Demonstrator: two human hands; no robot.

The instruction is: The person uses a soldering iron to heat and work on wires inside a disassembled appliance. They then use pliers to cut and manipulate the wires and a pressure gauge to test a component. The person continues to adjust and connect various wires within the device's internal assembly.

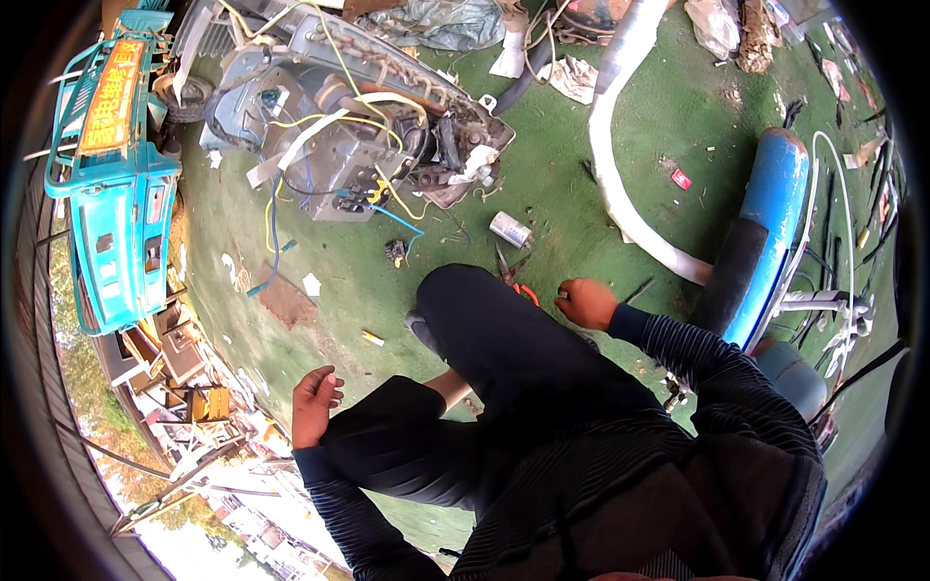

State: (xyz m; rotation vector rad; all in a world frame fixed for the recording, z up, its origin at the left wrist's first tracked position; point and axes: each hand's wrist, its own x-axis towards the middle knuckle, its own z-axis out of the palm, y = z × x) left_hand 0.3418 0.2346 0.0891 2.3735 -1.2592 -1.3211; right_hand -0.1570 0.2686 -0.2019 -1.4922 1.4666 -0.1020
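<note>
My left hand [315, 402] hangs beside my left knee, its fingers loosely bent and apart, with nothing seen in it. My right hand [587, 303] is closed near my right knee. A small grey tip shows at its fingers, too little to name. Just left of that hand, pliers with red-orange handles [524, 291] lie on the green floor, partly hidden by my knee. A small pale can [510, 229] lies on its side beyond them. Ahead stands an opened appliance unit [339, 160] with a grey box and loose yellow, white and blue wires [395, 216].
A blue cylinder [775, 184] stands at the right, beside a thick white wrapped hose [608, 155]. A turquoise vehicle [121, 232] is at the far left. Brown cardboard [288, 299], a yellow-white stub [373, 338] and a red packet [681, 179] lie on the floor.
</note>
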